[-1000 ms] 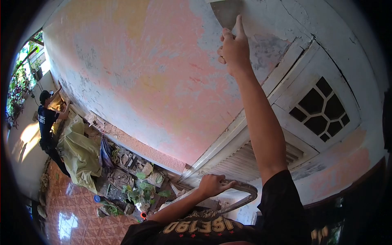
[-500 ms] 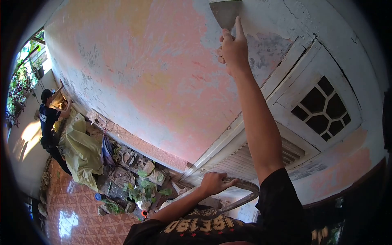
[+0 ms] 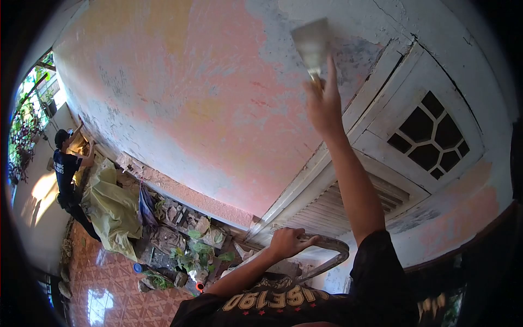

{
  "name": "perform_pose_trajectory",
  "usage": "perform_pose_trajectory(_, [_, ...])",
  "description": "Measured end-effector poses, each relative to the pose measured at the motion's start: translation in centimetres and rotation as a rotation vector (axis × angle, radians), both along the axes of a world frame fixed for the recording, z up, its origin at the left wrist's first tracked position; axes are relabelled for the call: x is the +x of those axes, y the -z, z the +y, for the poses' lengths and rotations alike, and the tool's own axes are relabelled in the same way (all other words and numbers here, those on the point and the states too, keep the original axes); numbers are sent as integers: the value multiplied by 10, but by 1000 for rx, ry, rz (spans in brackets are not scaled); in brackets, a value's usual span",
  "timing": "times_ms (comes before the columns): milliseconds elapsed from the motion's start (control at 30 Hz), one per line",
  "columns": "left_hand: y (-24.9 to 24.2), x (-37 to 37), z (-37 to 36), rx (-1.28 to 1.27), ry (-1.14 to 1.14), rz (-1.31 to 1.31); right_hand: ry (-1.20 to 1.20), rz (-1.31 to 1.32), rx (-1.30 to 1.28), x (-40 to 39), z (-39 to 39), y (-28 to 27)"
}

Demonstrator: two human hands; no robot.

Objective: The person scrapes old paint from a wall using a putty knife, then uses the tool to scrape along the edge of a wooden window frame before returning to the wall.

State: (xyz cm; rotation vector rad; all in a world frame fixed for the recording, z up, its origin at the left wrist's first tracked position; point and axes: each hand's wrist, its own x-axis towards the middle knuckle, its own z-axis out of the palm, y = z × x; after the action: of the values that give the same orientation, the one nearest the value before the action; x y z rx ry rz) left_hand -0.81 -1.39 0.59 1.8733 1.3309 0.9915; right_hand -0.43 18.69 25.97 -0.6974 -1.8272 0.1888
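Head cam: R hand (image 3: 325,106) grips flared metal scraper (image 3: 312,44), L hand (image 3: 287,243) clasps curved rail (image 3: 342,250)

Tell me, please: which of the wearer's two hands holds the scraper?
The right hand, raised with the scraper; the left hand, lower, grips the curved rail.

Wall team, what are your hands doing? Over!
Right hand holding scraper up at wall. Left hand gripping curved rail. Nothing visibly blocking scraper.
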Motion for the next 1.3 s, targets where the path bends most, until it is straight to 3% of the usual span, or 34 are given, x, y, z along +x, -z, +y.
perform_pose_trajectory(67, [0, -2, 3, -12, 8, -18, -17, 3, -144, 32, -32, 14])
perform_pose_trajectory(167, [3, -3, 6, -53, 47, -30, -33, 75, -142, 73, -62, 29])
perform_pose_trajectory(267, [11, -1, 9, -71, 52, -12, 110, -73, -86, 118, -63, 55])
perform_pose_trajectory(333, [7, 0, 8, -81, 60, -7, 89, -117, 358, 137, -50, 67])
perform_pose_trajectory(433, [5, 1, 9, -113, 71, 16, 349, -246, 245, 152, -32, 87])
perform_pose_trajectory(567, [11, 0, 9, -99, 64, 12, 512, -255, 31, 152, -33, 111])
perform_pose_trajectory(867, [13, 2, 7, -138, 23, -9, 320, -51, -77, 142, -43, 157])
perform_pose_trajectory(967, [16, 3, 8, -123, -11, -36, 257, 31, 130, 142, -37, 165])
perform_pose_trajectory(1133, [19, 7, 2, -26, -60, -78, 477, -71, -9, 152, -39, 166])
perform_pose_trajectory(1300, [19, 11, 1, 1, -103, -187, 313, -5, 60, 151, -58, 159])
